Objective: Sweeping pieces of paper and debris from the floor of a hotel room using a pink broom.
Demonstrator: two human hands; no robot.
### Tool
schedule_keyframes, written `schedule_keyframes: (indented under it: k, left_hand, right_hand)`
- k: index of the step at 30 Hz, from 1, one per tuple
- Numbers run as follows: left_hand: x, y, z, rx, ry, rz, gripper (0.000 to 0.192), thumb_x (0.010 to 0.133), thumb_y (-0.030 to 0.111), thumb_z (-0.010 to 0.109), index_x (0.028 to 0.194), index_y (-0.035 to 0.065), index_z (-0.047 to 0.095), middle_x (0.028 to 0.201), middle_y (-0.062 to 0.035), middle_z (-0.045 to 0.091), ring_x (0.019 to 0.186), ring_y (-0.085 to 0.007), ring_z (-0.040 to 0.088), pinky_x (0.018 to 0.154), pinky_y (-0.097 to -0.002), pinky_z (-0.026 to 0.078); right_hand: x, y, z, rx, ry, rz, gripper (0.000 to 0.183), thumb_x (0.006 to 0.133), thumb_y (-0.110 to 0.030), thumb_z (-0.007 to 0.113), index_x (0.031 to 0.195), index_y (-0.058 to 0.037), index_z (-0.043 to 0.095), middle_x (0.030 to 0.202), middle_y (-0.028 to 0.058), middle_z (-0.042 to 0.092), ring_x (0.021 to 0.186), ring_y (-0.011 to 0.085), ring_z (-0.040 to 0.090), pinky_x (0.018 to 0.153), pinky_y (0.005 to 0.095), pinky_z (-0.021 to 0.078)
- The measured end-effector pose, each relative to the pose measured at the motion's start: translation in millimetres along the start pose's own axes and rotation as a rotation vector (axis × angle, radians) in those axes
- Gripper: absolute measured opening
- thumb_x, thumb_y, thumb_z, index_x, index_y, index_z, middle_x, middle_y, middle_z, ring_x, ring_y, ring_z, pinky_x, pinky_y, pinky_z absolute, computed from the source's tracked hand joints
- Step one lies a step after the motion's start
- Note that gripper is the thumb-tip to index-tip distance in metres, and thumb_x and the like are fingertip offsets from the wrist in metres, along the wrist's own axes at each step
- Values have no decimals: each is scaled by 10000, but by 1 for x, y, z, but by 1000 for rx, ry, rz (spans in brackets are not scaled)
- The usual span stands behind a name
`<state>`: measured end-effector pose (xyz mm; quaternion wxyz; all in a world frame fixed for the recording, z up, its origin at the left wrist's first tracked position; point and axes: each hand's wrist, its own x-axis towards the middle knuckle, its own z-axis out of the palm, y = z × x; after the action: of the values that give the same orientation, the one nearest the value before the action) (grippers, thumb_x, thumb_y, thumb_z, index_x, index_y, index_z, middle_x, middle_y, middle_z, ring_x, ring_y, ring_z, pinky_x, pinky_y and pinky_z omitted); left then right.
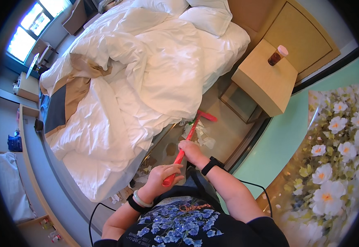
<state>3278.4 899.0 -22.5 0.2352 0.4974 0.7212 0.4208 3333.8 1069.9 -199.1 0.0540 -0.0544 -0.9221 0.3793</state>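
My left hand (164, 180) grips the lower end of a red broom handle (192, 132), near my waist. Farther up the same handle, my right hand (192, 151) is closed around it. The broom's red head (208, 116) rests on the floor between the bed and the nightstand. Crumpled paper and clear plastic scraps (204, 137) lie on the floor just beside the head. More litter (142, 177) is scattered along the bed's lower edge, partly hidden by the bedding and my left arm.
An unmade bed with a rumpled white duvet (167, 68) fills the middle. To the right stands a wooden nightstand (259, 74) bearing a lidded cup (277, 55). A floral panel (327, 154) is at the right. A long shelf unit (28, 166) runs along the left.
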Motion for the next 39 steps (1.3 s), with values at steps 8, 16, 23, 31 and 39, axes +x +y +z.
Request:
schedule_keyframes:
  k: [8,16,23,31,39]
  left_hand:
    - [-69,18,-57,133,-67,123,220,696,179,774,801,69,615,908,-82,685,691,-282,652,584,-330,505]
    - [-126,16,-89,65,-27,174,150,701,65,728,803,66,618,903,-81,686,698,-262,661,597,-329,515]
    - [-138,-13,-64,-190,-29,150,174,730,0,679,890,36,624,979,-112,677,772,-275,664,670,-303,519]
    - [-138,-57,-11,-540,-74,-68,92,818,-4,639,900,-6,599,995,-92,637,881,-173,598,823,-292,465]
    - [-155,-1,-78,-337,-42,-155,105,772,14,696,827,-6,609,854,-102,656,793,-215,637,751,-300,494]
  right_hand:
    - [-13,-95,28,30,-93,-31,31,729,-102,565,734,-87,539,752,100,575,770,304,598,642,392,475]
    - [-31,-171,52,18,-13,54,35,721,-66,568,743,-79,543,748,109,575,783,311,598,668,398,481]
    - [-60,-144,77,8,213,204,63,718,-12,538,758,-61,537,764,124,564,805,321,579,701,394,459]
    - [-87,-86,112,-15,292,309,99,724,23,515,787,-53,522,805,147,563,833,348,565,706,420,448]
    - [-72,-165,108,33,212,198,148,701,32,508,820,-54,522,794,138,576,812,339,584,681,429,466]
